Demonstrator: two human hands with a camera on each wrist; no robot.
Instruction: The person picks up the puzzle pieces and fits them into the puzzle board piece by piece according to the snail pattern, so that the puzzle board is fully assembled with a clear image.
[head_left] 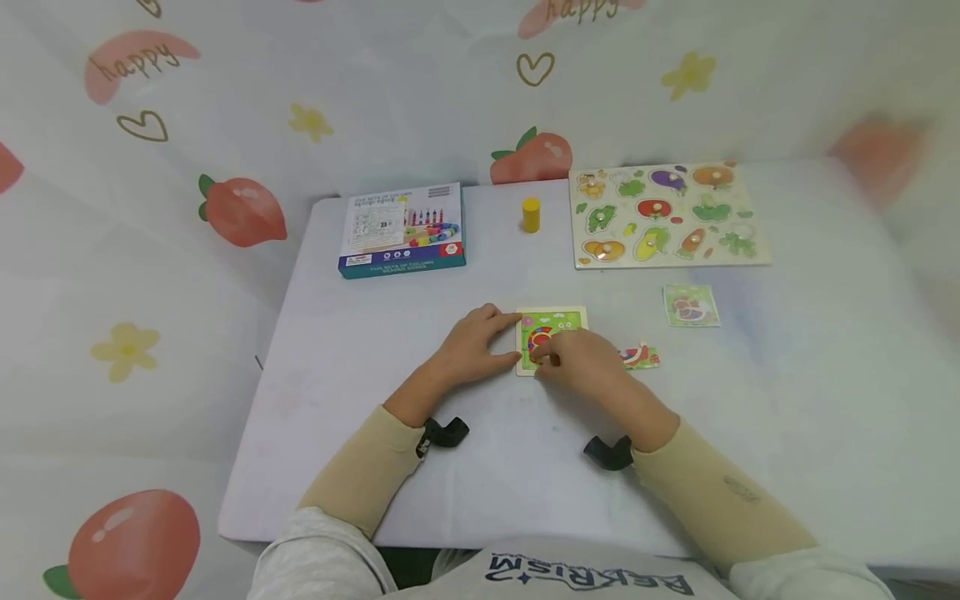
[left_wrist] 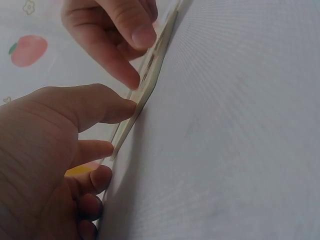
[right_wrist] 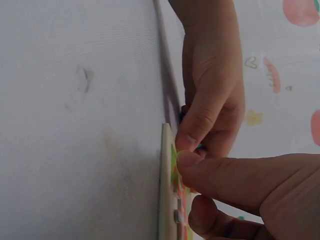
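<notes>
A small square snail jigsaw board (head_left: 572, 318) lies flat around the middle of the table (head_left: 480, 492), between the two hands. The left hand (head_left: 471, 346) has its thumb and forefinger spread apart and fairly straight, one tip near the board's far left corner and the other lower on its left edge; the remaining fingers bend loosely. The right hand (head_left: 583, 360) reaches over the board from its right, thumb and forefinger bent with their tips close, a small gap between them; whether they pinch a piece cannot be told. Just right of the board, partly covered by the right hand, lie colourful puzzle pieces (head_left: 639, 357). Farther toward the table's right edge is a square picture puzzle (head_left: 691, 306). Along the far edge, right of centre, rests a vegetable peg board (head_left: 626, 208). A yellow cylinder (head_left: 531, 215) stands upright near the middle of that edge, and a beaded-columns box (head_left: 402, 231) lies by the table's far left corner. Behind hangs a peach-printed backdrop (head_left: 420, 75).
</notes>
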